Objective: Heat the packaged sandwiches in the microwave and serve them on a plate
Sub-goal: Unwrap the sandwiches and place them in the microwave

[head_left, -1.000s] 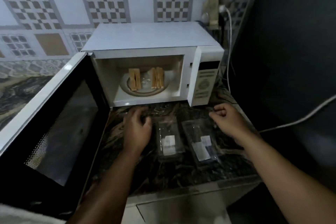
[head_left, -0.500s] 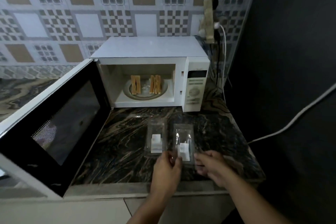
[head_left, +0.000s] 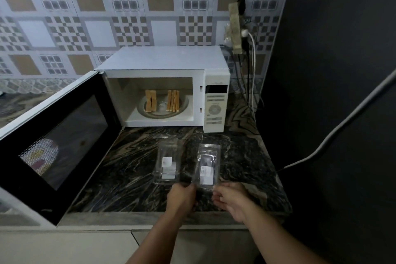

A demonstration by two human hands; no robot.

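Right now both hands sit at the worktop's (head_left: 120,178) front edge: left hand (head_left: 182,196) curled, seemingly pinching the near end of the right clear package (head_left: 207,166); right hand (head_left: 230,199) loosely spread, fingertips at that package's near edge. Left clear package (head_left: 168,162) lies just beside it, both look empty. Farther back, microwave (head_left: 167,90) at the worktop's rear, door (head_left: 57,141) swung wide, two sandwiches (head_left: 162,100) upright on the turntable. Step, as I judge it: clearing wrappers before heating. Next: shut door, set time. No plate seen.
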